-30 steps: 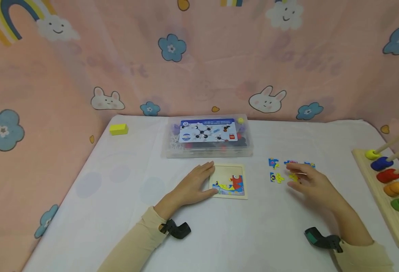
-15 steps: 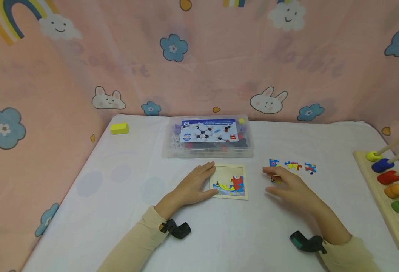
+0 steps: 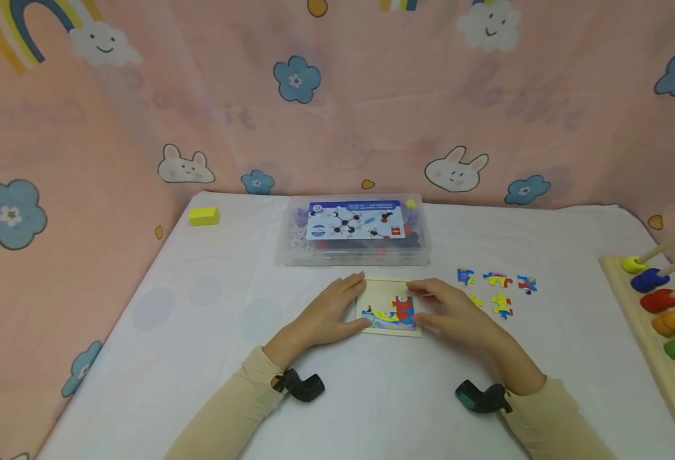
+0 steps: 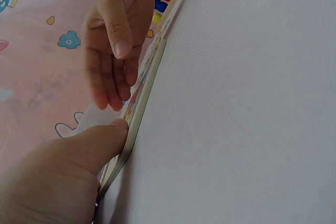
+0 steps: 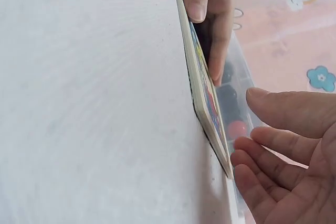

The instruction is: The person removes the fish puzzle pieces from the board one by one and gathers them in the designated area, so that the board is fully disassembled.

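Note:
A square wooden puzzle tray [image 3: 390,333] lies on the white cloth with colourful puzzle pieces [image 3: 391,319] filling its lower part and right side. The left hand [image 3: 327,314] rests on the tray's left edge, fingers straight, thumb on the near corner; in the left wrist view that thumb [image 4: 113,135] presses the frame. Beside the tray's right edge is the right hand [image 3: 458,314], its fingers loosely bent and thumb apart, with nothing seen between them. The right wrist view shows this hand [image 5: 294,166] near the tray's corner. Several loose puzzle pieces [image 3: 497,279] lie right of the tray.
Behind the tray stands a clear plastic box [image 3: 354,255] with a molecule-picture label. A yellow block [image 3: 204,216] sits at the back left. At the right edge is a wooden board [image 3: 647,345] with pegs and coloured beads.
The right hand has moved left from above the loose pieces to the tray's right edge, uncovering several pieces. The left hand has stayed on the tray.

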Demonstrator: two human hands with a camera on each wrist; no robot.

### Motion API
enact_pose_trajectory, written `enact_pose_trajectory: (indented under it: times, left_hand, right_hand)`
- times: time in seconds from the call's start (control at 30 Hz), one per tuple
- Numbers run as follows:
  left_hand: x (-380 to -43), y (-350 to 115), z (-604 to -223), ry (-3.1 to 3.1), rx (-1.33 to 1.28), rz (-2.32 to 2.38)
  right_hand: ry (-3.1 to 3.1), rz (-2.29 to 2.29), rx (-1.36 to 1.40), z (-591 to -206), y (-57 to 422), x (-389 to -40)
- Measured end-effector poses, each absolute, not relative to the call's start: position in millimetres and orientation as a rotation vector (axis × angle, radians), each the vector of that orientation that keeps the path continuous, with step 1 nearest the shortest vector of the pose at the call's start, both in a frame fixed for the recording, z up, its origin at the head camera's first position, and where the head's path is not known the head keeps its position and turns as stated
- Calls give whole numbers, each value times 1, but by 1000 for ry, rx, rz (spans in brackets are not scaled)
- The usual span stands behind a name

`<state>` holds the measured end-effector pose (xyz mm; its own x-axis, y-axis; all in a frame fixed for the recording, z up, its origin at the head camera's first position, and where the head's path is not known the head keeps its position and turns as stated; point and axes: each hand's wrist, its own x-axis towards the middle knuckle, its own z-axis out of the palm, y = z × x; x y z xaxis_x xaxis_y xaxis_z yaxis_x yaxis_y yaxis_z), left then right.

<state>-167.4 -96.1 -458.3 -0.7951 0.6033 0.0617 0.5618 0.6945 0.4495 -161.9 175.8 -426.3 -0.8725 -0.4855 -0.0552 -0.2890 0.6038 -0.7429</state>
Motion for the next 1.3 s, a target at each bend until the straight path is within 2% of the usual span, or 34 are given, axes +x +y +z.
enact_pose_trajectory:
  times: [0.57, 1.3]
  left_hand:
    - [-168, -95, -458, 2800, 951, 703]
    - [-168, -95, -459, 2801, 934, 692]
  right_hand:
    - [2631, -962, -727, -432, 159, -167]
    - [2677, -1032, -752, -434, 158, -164]
